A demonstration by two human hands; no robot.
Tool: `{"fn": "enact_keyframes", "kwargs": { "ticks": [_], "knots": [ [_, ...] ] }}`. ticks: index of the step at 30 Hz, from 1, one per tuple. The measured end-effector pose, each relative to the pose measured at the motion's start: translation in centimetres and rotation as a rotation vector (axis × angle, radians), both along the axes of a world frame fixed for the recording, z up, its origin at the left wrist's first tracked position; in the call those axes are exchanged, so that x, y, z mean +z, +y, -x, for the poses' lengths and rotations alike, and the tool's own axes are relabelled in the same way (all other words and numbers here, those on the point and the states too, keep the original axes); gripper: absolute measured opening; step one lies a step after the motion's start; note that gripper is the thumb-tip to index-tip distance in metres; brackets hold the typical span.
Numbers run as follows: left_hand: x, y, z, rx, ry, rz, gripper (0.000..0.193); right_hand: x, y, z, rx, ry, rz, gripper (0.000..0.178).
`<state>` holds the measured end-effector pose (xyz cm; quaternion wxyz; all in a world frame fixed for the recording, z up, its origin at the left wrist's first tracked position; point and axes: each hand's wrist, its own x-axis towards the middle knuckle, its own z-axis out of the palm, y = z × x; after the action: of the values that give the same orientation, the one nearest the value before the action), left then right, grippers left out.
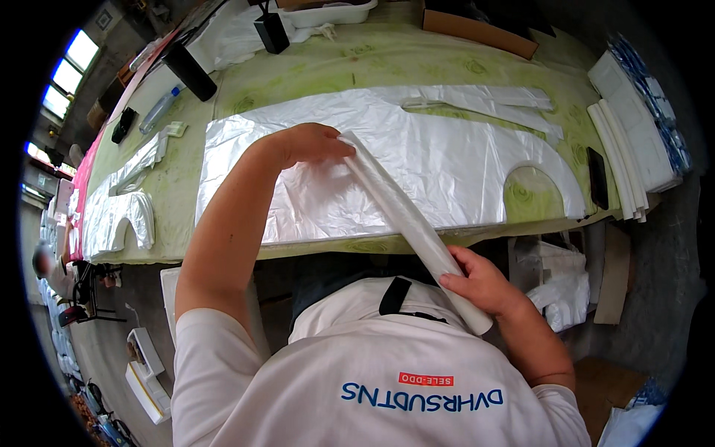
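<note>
Over table edge (365, 246), glossy white roll (402, 212)

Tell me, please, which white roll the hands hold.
The roll slanting between the left hand and right hand; the other rolls lie side by side at the green table's right end.

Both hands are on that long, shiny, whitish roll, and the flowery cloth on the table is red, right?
No: the head view shows the flowery table cloth is green, not red. The left hand and right hand are both on the long, shiny, whitish roll.
</note>
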<state>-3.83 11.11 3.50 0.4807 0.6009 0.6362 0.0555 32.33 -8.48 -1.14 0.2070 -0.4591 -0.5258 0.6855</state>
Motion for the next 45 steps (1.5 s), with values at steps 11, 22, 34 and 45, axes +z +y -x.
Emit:
{"fn": "enact_keyframes", "kwargs": {
  "ticks": [11, 22, 34, 45],
  "knots": [
    [-0.7, 2.3, 1.6, 0.239, -0.123, -0.088, 0.027, 1.1, 0.1, 1.4, 0.014, -0.145, -0.026, 0.069],
    [-1.8, 3.5, 1.3, 0.05, 0.346, -0.311, 0.044, -0.2, -13.8, -15.1, 0.066, -0.533, 0.288, 0.061],
    [-5.4, -7.2, -2.0, -0.317, 0.362, -1.03, 0.089, 0.7, -12.2, -15.3, -0.283, -0.318, -0.111, 0.07],
    [-3.8, -15.1, -3.8, -0.79, 0.184, -0.939, 0.085, 5.7, 8.4, -2.7, 0.179, -0.83, -0.991, 0.054]
  ]
}}
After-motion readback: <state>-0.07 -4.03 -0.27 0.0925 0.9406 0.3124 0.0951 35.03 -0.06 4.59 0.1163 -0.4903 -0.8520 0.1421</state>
